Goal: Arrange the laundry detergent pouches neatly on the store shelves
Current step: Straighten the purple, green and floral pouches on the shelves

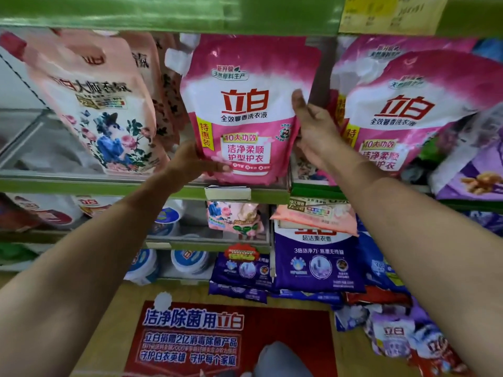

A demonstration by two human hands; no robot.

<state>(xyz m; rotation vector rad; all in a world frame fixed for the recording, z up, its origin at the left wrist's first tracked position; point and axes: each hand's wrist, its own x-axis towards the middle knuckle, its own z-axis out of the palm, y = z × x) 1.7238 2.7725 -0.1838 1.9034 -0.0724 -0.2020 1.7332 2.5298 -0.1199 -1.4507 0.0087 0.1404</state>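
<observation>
A pink and white detergent pouch (pixel 245 110) stands upright on the green shelf (pixel 109 183), in the middle of the view. My left hand (pixel 194 161) grips its lower left corner, fingers curled under the edge. My right hand (pixel 313 126) holds its right edge, thumb on the front. To the right lean two more pink pouches (pixel 408 110), one behind the other. At the left a pale pink floral pouch (pixel 103 104) tilts to the left.
A purple pouch (pixel 473 170) lies at the far right of the shelf. Lower shelves hold blue and purple pouches (pixel 318 259), white tubs (pixel 190 261) and a salmon pouch (pixel 315 216). More pouches are heaped on the floor (pixel 402 338) beside a red floor sign (pixel 190 338).
</observation>
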